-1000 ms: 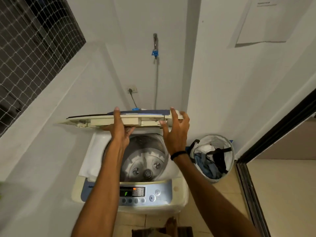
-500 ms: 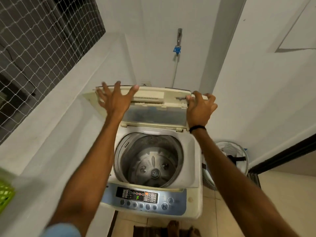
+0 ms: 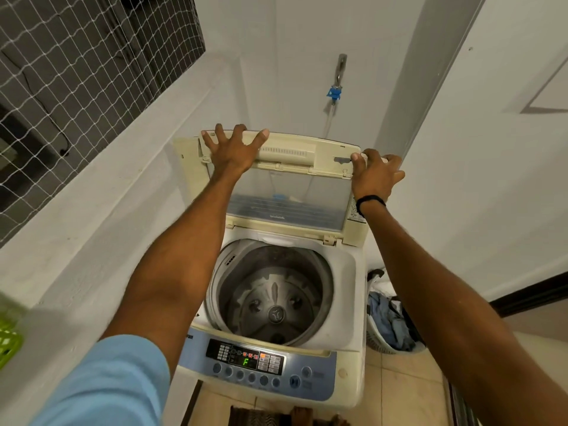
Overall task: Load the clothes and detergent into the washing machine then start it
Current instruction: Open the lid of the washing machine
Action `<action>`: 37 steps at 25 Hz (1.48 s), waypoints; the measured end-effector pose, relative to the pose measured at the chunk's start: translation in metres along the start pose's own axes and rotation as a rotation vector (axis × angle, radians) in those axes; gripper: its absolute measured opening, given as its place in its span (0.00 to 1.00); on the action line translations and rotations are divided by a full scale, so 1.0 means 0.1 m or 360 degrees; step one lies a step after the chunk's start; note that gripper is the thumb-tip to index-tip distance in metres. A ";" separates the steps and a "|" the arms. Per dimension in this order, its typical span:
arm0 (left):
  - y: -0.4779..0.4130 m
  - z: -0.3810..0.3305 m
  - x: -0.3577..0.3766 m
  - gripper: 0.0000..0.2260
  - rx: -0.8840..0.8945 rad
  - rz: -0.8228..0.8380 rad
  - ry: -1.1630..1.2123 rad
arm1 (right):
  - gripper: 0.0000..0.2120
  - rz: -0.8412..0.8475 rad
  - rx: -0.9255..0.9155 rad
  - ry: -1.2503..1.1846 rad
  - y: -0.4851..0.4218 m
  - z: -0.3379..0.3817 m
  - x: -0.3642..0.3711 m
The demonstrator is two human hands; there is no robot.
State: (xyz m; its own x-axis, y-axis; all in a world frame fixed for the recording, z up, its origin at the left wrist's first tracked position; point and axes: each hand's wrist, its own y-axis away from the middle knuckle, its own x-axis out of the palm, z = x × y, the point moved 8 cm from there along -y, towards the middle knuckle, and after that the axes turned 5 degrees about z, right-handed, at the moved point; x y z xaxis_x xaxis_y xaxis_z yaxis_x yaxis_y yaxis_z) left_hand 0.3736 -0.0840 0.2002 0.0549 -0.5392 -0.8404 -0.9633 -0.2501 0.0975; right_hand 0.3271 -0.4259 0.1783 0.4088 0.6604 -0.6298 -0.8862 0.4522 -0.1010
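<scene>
Two hands on one lid (image 3: 289,182), propping it upright at the washer's (image 3: 344,302) back edge so the drum (image 3: 273,293) stays clear for loading. Left hand (image 3: 235,149) lies flat, fingers spread, on the lid's top left corner: pressing, not gripping. Right hand (image 3: 373,175) has its grip curled round the top right corner. Drum: zero clothes. One basket (image 3: 376,342) of clothes (image 3: 388,321) sits on the floor just beside the washer's right side. Detergent: none visible. One display (image 3: 246,361), reading "F".

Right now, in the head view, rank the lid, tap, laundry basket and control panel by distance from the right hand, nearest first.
1. Lid: right hand grips its right edge.
2. Tap: on the wall above.
3. Laundry basket: on the floor, right of the machine.
4. Control panel: on the machine's front edge.
</scene>
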 end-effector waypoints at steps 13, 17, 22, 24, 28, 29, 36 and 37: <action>0.15 0.14 0.00 0.42 0.0004 -0.0026 -0.0078 | 0.21 -0.0090 -0.0077 0.0224 0.38 -0.02 0.06; 0.25 0.16 -0.03 0.43 0.0022 -0.0095 -0.0046 | 0.25 -0.0093 -0.0066 0.0178 0.51 -0.03 0.02; 0.38 0.17 -0.01 0.43 0.0065 -0.0127 0.0014 | 0.28 -0.0056 -0.0078 0.0157 0.58 -0.05 0.00; 0.43 0.18 -0.02 0.43 0.0074 -0.0133 0.0017 | 0.28 -0.0051 -0.0083 0.0157 0.58 -0.04 -0.02; 0.47 0.19 -0.02 0.43 0.0088 -0.0115 0.0020 | 0.28 -0.0037 -0.0103 0.0197 0.59 -0.03 -0.04; 0.48 0.18 -0.01 0.42 0.0092 -0.0111 0.0016 | 0.28 -0.0033 -0.0109 0.0211 0.59 -0.03 -0.05; 0.55 0.10 0.05 0.42 0.0103 -0.0105 -0.0003 | 0.28 0.0006 -0.0139 0.0234 0.60 -0.07 -0.06; 0.57 0.10 0.06 0.42 0.0106 -0.0101 -0.0002 | 0.28 0.0018 -0.0143 0.0223 0.59 -0.07 -0.06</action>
State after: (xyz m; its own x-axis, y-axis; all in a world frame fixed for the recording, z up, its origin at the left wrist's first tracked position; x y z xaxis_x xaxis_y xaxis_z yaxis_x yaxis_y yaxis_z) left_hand 0.3167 -0.0939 0.1953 0.1162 -0.5229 -0.8444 -0.9732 -0.2299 0.0084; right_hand 0.2704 -0.4072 0.1708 0.3699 0.5720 -0.7321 -0.9090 0.3856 -0.1580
